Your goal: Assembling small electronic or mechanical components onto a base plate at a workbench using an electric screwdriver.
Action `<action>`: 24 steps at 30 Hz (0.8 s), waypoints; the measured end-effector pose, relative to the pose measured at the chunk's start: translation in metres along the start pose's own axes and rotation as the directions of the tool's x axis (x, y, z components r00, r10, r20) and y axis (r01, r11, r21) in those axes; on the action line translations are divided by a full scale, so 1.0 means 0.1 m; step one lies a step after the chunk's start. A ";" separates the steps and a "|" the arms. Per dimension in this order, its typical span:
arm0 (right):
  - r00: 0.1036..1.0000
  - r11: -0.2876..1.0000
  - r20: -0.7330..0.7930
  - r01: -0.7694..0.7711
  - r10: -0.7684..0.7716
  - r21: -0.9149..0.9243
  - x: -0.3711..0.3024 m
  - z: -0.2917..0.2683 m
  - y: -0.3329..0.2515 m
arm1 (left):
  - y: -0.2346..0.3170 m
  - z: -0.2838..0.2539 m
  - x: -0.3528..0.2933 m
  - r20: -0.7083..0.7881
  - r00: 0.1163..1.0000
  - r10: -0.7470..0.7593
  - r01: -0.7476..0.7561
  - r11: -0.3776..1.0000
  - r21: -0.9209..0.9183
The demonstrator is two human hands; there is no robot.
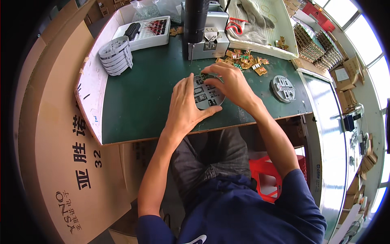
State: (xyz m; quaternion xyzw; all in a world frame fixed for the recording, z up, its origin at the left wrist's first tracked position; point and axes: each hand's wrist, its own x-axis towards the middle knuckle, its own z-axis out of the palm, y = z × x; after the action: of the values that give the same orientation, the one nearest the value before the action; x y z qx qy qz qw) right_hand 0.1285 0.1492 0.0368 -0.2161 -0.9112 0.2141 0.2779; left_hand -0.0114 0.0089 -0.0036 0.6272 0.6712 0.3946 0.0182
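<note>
A round grey fixture tray (205,97) with several small slots lies on the green work mat (142,97). My left hand (185,107) rests flat on its left edge, fingers and thumb around the rim, steadying it. My right hand (231,83) pinches a small green circuit board (209,76) at the tray's far edge. A pile of small tan and green boards (243,61) lies just beyond my right hand.
A grey machine with a black cylinder (203,30) stands at the back. A stack of grey round trays (116,55) and a white parts box (144,31) sit at the left. Another round tray (284,87) lies right. Grey gloves (252,20) lie behind. Cardboard boxes (53,154) stand left.
</note>
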 end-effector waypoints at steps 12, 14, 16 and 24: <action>0.987 0.991 0.105 0.125 -0.119 -0.048 0.06 0.02 0.00 | 0.00 -0.02 -0.01 -0.030 0.999 -0.016 0.015 0.999 -0.038; 0.990 0.992 0.090 0.115 -0.110 -0.044 0.04 -0.02 -0.05 | 0.00 -0.04 -0.01 -0.010 1.000 -0.025 0.024 0.997 -0.070; 0.991 0.993 0.082 0.110 -0.106 -0.042 -0.01 -0.04 -0.03 | -0.02 -0.02 -0.01 -0.022 1.000 -0.008 0.006 0.998 -0.066; 0.946 0.932 0.195 0.298 -0.260 -0.207 -0.10 -0.08 0.05 | -0.01 0.03 -0.04 -0.055 0.997 0.058 -0.052 0.993 0.106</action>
State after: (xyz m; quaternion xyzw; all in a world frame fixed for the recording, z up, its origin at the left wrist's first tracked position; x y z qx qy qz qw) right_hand 0.1423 0.1502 0.0361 -0.0970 -0.9712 0.0807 0.2023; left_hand -0.0097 0.0068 -0.0075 0.6337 0.6738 0.3772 -0.0451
